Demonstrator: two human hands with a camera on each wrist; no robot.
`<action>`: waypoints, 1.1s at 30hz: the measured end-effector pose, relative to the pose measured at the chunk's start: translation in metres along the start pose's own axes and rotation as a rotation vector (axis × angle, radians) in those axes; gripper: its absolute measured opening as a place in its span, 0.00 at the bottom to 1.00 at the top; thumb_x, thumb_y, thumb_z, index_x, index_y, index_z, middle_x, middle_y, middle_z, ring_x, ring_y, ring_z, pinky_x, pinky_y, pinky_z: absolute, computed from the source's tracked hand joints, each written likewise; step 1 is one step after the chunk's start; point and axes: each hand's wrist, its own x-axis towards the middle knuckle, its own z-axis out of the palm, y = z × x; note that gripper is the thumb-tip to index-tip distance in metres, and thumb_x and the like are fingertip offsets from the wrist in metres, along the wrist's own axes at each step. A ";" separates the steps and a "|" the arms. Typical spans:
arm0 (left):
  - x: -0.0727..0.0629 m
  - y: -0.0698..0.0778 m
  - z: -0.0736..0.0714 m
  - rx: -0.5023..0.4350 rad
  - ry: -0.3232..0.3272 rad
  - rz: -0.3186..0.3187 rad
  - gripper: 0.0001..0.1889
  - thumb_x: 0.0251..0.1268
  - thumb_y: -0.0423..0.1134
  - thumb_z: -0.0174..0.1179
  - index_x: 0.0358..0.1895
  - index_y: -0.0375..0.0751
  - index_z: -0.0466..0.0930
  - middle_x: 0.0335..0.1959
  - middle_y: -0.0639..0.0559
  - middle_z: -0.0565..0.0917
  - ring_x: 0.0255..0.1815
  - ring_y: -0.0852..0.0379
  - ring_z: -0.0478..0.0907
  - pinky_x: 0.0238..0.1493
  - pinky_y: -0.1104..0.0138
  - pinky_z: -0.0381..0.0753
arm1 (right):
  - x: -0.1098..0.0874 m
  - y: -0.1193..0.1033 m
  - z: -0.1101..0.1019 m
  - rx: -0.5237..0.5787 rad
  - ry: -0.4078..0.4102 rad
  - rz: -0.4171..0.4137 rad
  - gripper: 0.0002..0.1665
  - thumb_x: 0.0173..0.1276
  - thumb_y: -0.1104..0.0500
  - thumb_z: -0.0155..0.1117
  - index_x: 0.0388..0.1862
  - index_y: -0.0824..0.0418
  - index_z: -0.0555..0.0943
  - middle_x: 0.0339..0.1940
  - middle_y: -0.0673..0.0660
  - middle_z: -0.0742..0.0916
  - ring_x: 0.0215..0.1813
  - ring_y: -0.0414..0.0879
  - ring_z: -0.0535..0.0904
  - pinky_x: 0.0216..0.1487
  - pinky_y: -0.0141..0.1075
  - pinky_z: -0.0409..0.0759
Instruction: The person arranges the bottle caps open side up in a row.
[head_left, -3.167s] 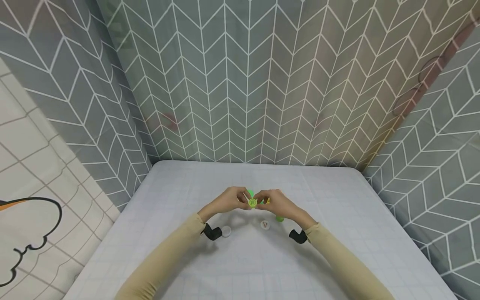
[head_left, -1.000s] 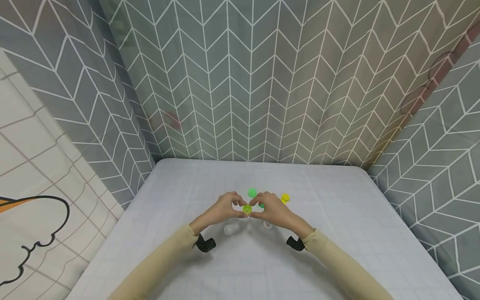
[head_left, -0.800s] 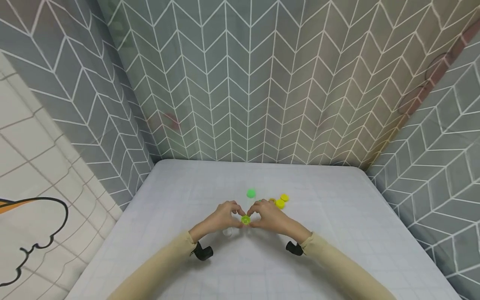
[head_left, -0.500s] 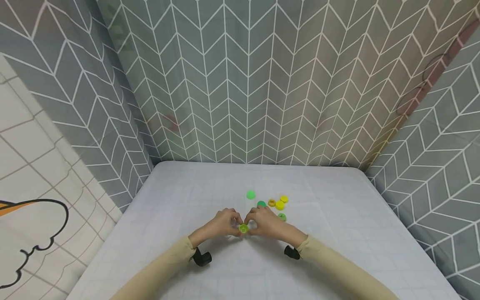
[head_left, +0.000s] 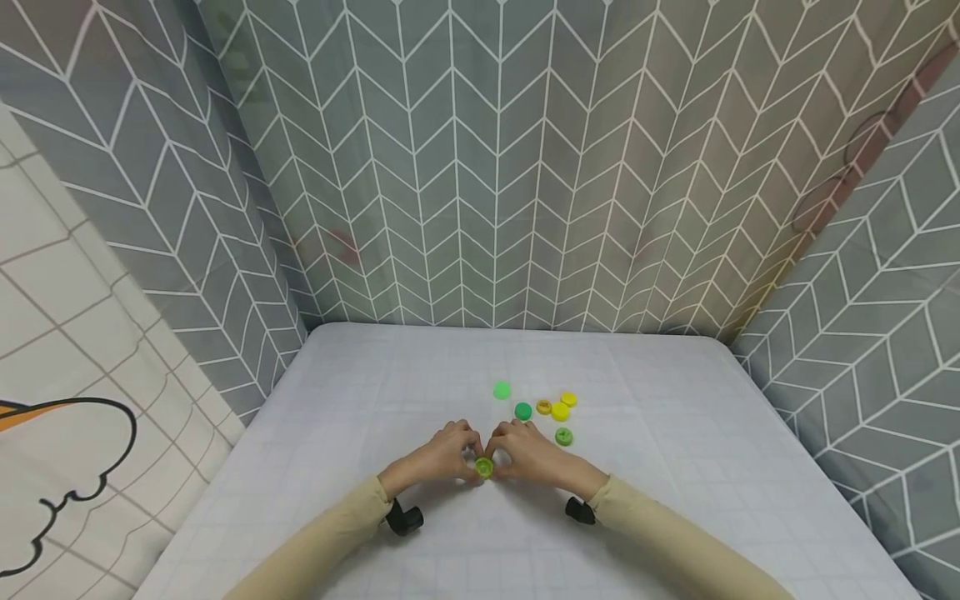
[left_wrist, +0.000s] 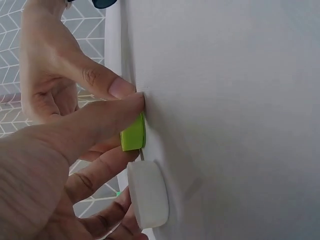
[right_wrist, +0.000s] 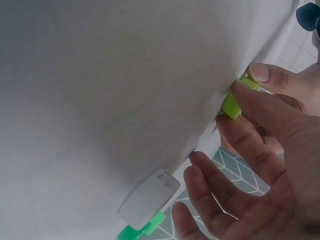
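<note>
A lime green bottle cap [head_left: 484, 467] is held close over the white table, its hollow side up in the head view. My left hand [head_left: 447, 452] pinches it from the left between thumb and finger. From the right, my right hand [head_left: 527, 454] pinches the same lime green cap [right_wrist: 231, 106], its other fingers spread loosely. A plain white cap [left_wrist: 149, 194] stands beside my left fingers in the left wrist view. In the right wrist view, a white cap with printing [right_wrist: 150, 197] lies near my right fingertips. Both white caps are hidden by the hands in the head view.
Beyond the hands lie a light green cap [head_left: 502, 390], a dark green cap [head_left: 522, 411], a brownish yellow cap [head_left: 543, 407] and two yellow caps [head_left: 560, 411]. Another green cap [head_left: 564, 436] is right of my right hand. Patterned curtains [head_left: 495, 167] stand behind the table [head_left: 390, 358].
Both hands have brought the lime green cap toward me and down to the tabletop, moving slightly left. The dark green, yellow and right-hand green caps have come into full view.
</note>
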 end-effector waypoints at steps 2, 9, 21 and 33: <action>0.000 0.001 -0.001 -0.006 -0.015 0.005 0.16 0.43 0.47 0.77 0.35 0.50 0.81 0.41 0.55 0.73 0.42 0.57 0.66 0.44 0.63 0.66 | -0.001 0.001 -0.001 0.012 -0.007 0.008 0.15 0.56 0.50 0.74 0.43 0.49 0.86 0.50 0.52 0.84 0.53 0.49 0.76 0.53 0.47 0.71; 0.000 0.002 -0.010 -0.116 -0.035 0.055 0.28 0.44 0.53 0.76 0.50 0.48 0.80 0.48 0.50 0.74 0.50 0.52 0.71 0.50 0.54 0.68 | -0.008 0.010 -0.011 0.136 0.007 0.047 0.23 0.57 0.51 0.74 0.51 0.52 0.84 0.52 0.50 0.84 0.58 0.48 0.77 0.58 0.49 0.73; 0.028 0.000 -0.049 -0.483 0.036 0.068 0.30 0.53 0.53 0.71 0.59 0.47 0.76 0.60 0.41 0.76 0.56 0.51 0.76 0.56 0.57 0.76 | -0.032 0.048 -0.064 0.482 0.234 0.082 0.29 0.60 0.51 0.72 0.60 0.54 0.78 0.54 0.55 0.84 0.52 0.56 0.79 0.48 0.49 0.79; 0.051 0.015 -0.053 -0.491 0.015 0.065 0.32 0.53 0.55 0.70 0.60 0.44 0.75 0.61 0.43 0.76 0.54 0.55 0.77 0.53 0.61 0.78 | -0.051 0.067 -0.089 0.464 0.297 0.215 0.31 0.59 0.49 0.72 0.62 0.49 0.77 0.52 0.53 0.85 0.52 0.51 0.79 0.48 0.43 0.78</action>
